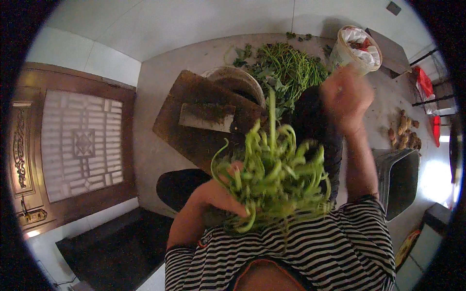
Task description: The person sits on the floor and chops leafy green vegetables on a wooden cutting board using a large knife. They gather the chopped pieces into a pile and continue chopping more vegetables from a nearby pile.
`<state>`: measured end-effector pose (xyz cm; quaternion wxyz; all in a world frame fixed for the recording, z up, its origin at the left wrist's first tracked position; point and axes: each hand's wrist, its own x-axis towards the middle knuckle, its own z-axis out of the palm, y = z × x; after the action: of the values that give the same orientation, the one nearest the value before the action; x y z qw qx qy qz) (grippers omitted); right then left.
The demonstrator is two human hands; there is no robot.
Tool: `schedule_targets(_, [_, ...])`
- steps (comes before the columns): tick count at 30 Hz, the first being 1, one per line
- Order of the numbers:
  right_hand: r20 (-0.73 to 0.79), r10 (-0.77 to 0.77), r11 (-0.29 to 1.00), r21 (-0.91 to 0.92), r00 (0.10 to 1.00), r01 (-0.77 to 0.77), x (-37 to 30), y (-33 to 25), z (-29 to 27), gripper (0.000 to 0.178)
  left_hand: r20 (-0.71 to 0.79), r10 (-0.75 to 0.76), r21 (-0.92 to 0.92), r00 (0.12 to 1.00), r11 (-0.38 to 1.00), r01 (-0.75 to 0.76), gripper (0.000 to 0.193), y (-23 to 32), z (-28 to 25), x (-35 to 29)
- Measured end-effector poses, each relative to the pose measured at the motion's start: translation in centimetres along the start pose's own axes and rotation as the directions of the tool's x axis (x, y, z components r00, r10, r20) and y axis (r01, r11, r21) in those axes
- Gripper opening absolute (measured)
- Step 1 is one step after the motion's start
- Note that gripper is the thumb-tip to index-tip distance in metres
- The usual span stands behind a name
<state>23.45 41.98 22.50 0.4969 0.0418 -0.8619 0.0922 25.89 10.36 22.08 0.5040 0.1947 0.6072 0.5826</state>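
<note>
A thick bunch of curled green stems (281, 169) fills the space in front of my chest. Closed round its left side is my left hand (225, 194), its fingers partly hidden by the stems. My right hand (347, 97) is raised at the right, apart from the bunch, with curled fingers blurred by motion; whatever it may hold is hidden. Beyond the bunch a cleaver (206, 116) with a dark-stained blade lies on a brown wooden board (167, 128). The board rests against or over a round bucket (250, 80). On the floor past it lies a heap of leafy green stems (296, 60).
A white bucket (340, 56) lined with a plastic bag stands behind my right hand. Several brown tubers (403, 131) lie on the floor at right, near a dark open container (405, 177). A brown door (128, 145) is at left, above a black mat (121, 242).
</note>
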Motion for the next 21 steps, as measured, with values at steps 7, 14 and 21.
schedule_targets(7, [0.272, 0.078, 0.625, 0.736, 0.959, -0.259, 4.4, -0.1, -5.0, 0.017, 0.069, 0.13, -0.097, 0.989, 0.988, -0.123, 0.074, 1.4, 1.1, 0.1])
schedule_targets(14, [0.339, -0.622, 0.655, 0.718, 0.706, 0.233, 4.7, -4.4, -4.5, 0.017, 0.181, 0.304, 0.244, 0.935, 0.907, -0.342, 0.068, -0.4, 0.0, -0.8])
schedule_targets(21, [0.423, -0.631, 0.721, 0.63, 0.65, 0.29, 4.5, -4.1, -6.1, 0.017, -0.012, -0.151, -0.047, 0.988, 0.987, 0.151, 0.062, 1.5, 0.3, -1.8])
